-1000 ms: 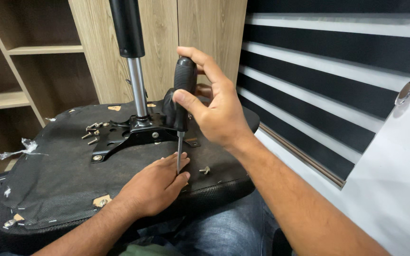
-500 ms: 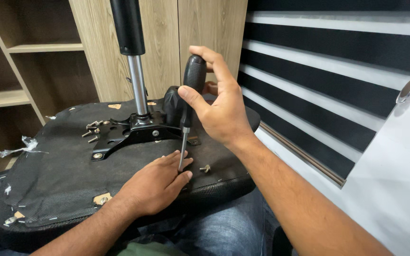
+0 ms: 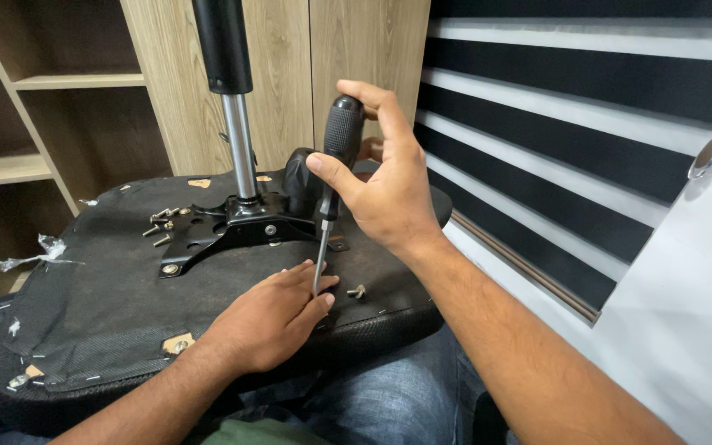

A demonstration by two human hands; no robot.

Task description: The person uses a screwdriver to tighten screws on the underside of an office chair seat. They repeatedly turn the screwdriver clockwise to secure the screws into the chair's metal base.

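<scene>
Since a second ago the right hand (image 3: 389, 185) has tilted the screwdriver (image 3: 333, 177) slightly, its handle top leaning further right, while the tip stays planted at the left fingertips. The right hand is wrapped around the black ribbed handle, thumb pressed on its near side, fingers curled over the top. The left hand (image 3: 269, 317) lies flat and palm down on the upturned seat base (image 3: 109, 305), its fingertips pinched close around the shaft's tip, steadying it; whatever fastener sits under the tip is hidden by the fingers.

This looks like the seating step: the driver is being lined up on a fastener before turning. The next move would call for a straight shaft, firm downward pressure, and the left fingers clear of the blade.

Just right of the left fingertips lies a loose screw (image 3: 358, 291). Beyond both hands, the black metal mounting plate (image 3: 224, 235) carries the chrome gas cylinder (image 3: 239, 148). Further left of the hands, a cluster of loose bolts (image 3: 162, 221) rests on the fabric. The seat base lies across the person's lap.
</scene>
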